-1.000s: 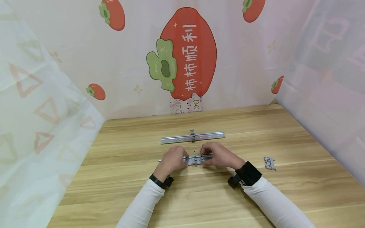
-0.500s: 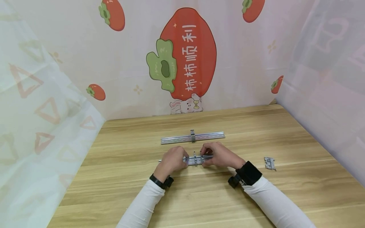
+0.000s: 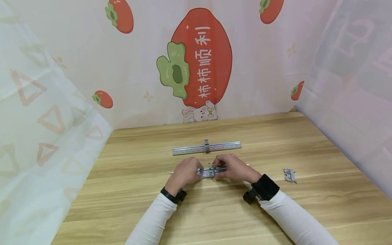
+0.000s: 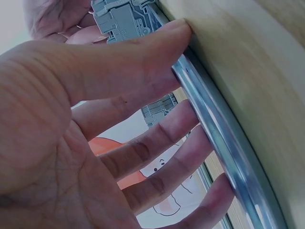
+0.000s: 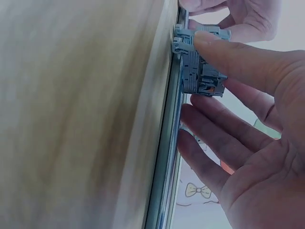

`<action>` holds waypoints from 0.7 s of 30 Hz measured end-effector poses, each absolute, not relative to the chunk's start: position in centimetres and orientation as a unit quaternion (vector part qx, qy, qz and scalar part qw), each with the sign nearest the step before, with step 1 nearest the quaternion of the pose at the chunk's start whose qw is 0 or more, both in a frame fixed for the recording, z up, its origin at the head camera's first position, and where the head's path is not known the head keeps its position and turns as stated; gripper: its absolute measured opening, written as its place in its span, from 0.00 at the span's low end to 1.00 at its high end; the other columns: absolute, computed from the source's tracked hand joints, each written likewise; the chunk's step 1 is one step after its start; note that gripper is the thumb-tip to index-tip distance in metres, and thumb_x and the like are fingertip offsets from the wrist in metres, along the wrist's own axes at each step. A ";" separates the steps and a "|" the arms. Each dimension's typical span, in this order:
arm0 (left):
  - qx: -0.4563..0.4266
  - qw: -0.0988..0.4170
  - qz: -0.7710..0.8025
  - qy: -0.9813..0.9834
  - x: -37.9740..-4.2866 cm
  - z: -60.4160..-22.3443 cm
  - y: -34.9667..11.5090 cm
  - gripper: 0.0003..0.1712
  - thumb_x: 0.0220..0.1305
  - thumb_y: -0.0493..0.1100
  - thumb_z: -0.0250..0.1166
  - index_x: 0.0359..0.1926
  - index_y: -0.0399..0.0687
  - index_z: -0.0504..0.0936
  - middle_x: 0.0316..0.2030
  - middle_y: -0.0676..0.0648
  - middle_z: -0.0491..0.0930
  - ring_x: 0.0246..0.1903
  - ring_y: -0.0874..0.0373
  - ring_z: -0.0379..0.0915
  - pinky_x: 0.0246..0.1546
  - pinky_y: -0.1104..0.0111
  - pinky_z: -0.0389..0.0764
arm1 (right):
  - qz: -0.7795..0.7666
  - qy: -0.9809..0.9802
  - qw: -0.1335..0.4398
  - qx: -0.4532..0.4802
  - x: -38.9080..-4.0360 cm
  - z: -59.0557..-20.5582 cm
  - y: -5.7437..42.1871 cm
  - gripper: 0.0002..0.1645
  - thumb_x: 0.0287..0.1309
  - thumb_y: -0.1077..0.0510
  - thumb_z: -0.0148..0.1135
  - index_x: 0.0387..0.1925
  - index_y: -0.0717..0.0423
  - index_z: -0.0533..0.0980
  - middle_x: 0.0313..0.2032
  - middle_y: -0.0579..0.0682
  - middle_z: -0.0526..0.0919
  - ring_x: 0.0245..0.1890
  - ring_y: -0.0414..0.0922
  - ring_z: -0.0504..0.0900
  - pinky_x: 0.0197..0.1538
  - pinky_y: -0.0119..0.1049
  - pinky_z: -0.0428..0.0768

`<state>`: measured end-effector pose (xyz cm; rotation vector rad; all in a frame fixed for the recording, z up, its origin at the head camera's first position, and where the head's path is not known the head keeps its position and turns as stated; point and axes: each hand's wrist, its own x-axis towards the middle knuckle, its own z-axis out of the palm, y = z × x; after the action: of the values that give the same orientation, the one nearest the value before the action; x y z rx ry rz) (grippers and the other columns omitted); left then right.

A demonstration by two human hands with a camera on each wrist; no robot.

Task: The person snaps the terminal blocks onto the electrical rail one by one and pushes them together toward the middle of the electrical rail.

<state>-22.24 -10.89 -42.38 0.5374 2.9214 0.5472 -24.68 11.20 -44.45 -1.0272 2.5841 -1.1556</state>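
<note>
A metal DIN rail [image 3: 206, 173] lies before me on the table, partly covered by both hands. My left hand [image 3: 186, 170] holds it left of centre, thumb on the near edge and fingers along the far edge of the rail [image 4: 224, 143]. A grey terminal block [image 3: 210, 172] stands upright across the rail between my hands. Right beside it, my right hand [image 3: 235, 169] pinches a second grey terminal block [image 5: 202, 78] between thumb and fingers. In the right wrist view the two blocks sit close together on the rail; whether they touch I cannot tell.
Farther back lies another DIN rail [image 3: 191, 150] with a small group of terminal blocks [image 3: 207, 146] at its middle. A loose grey terminal block [image 3: 289, 175] lies flat on the wooden table [image 3: 137, 149] at the right. Printed cloth [image 3: 134, 68] hangs behind and at both sides.
My right hand has slid slightly left along the rail with its terminal block, narrowing the gap to the other block. The left hand keeps its place.
</note>
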 end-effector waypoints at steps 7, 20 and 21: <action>0.178 0.062 0.179 0.966 -22.3 -42.3 -10.7 0.16 0.51 0.38 0.79 0.43 0.44 0.91 0.47 0.46 0.86 0.44 0.53 0.80 0.39 0.58 0.81 | -0.380 0.857 0.056 -0.343 -24.5 -44.4 10.8 0.17 0.48 0.63 0.80 0.37 0.54 0.79 0.44 0.46 0.85 0.46 0.46 0.84 0.53 0.47 0.80; 0.189 0.057 0.169 0.966 -22.2 -42.4 -10.5 0.15 0.52 0.38 0.79 0.43 0.45 0.91 0.44 0.46 0.86 0.33 0.58 0.73 0.31 0.64 0.76 | -0.367 0.867 0.052 -0.333 -24.4 -44.6 10.6 0.18 0.48 0.61 0.81 0.37 0.51 0.79 0.43 0.43 0.85 0.46 0.43 0.83 0.54 0.44 0.80; 0.190 0.057 0.170 0.965 -22.2 -42.4 -10.5 0.15 0.52 0.37 0.79 0.43 0.45 0.91 0.44 0.46 0.86 0.32 0.58 0.72 0.30 0.65 0.75 | -0.368 0.867 0.053 -0.333 -24.4 -44.6 10.6 0.18 0.48 0.62 0.81 0.38 0.51 0.79 0.43 0.43 0.85 0.46 0.43 0.84 0.53 0.45 0.80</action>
<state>-22.22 -10.49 -42.37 0.5758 2.9276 0.5150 -24.39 10.61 -44.59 -1.0114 2.6357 -1.1182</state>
